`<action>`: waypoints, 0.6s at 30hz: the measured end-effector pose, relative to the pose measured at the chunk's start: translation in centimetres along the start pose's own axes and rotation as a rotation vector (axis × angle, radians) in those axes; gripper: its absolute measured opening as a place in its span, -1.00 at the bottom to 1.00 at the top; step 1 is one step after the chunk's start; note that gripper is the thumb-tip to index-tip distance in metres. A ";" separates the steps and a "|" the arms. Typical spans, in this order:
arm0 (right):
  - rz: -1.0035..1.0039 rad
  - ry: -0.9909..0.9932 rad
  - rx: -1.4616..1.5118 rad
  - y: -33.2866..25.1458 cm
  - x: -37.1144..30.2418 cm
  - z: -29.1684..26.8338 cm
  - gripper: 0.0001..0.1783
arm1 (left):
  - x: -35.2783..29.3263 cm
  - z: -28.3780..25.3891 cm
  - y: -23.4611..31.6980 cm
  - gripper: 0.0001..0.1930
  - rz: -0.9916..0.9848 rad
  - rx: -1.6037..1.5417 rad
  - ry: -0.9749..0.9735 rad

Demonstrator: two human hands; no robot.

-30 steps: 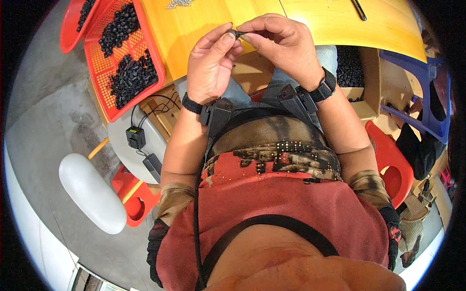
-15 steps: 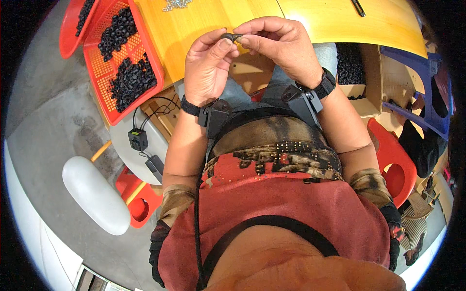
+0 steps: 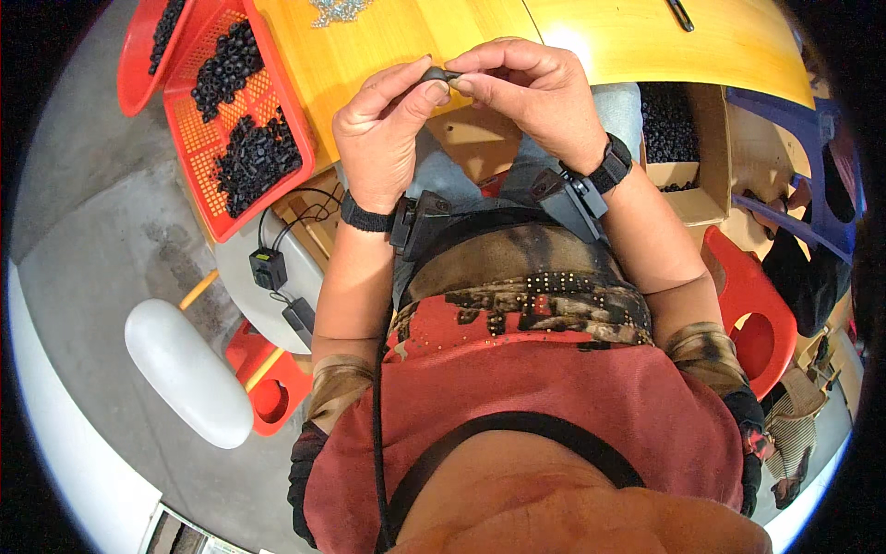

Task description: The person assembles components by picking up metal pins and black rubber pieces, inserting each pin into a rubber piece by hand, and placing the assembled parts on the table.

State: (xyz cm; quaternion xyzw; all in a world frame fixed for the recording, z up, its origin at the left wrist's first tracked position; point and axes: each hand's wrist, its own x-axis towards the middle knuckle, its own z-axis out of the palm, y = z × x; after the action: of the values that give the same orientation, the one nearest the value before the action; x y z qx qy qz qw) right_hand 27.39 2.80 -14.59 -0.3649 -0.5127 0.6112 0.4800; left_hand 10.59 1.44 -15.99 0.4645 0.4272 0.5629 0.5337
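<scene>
A small black rounded part is pinched between both hands above the near edge of the yellow table. My left hand grips its rounded end between thumb and forefinger. On the other side, the thumb and forefinger of my right hand close on a thin dark piece that meets the black part. Fingertips cover much of both, so I cannot tell whether the two are joined. To the left, a red plastic basket carries two heaps: black ring-like parts and smaller black pieces.
Small shiny metal pieces lie on the yellow table, with a black pen-like object at far right. A cardboard box of black parts stands below on the right, beside a blue plastic stool. Another red container is far left.
My left hand has turned slightly, its fingers now further over the black part. Both hands stay close together in nearly the same place.
</scene>
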 end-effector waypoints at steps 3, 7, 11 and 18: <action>-0.035 -0.010 -0.021 0.2 0.0 0.1 -0.82 | -0.2 0.1 0.4 -0.76 -0.051 -0.094 -0.019; 0.016 -0.012 -0.022 0.3 0.0 -0.1 -0.83 | -0.2 0.2 0.8 -0.77 -0.120 -0.133 -0.016; 0.092 -0.053 0.109 0.5 0.1 -0.2 -0.82 | -0.3 0.3 1.2 -0.74 -0.196 -0.239 -0.010; 0.151 -0.069 0.216 0.5 0.1 0.0 -0.82 | -0.4 -0.2 1.0 -0.73 -0.279 -0.350 -0.014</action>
State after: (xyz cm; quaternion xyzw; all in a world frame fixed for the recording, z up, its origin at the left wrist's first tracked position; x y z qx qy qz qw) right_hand 27.26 2.87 -15.07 -0.3275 -0.4312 0.7094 0.4512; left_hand 10.23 1.00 -15.06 0.3054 0.3793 0.5459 0.6818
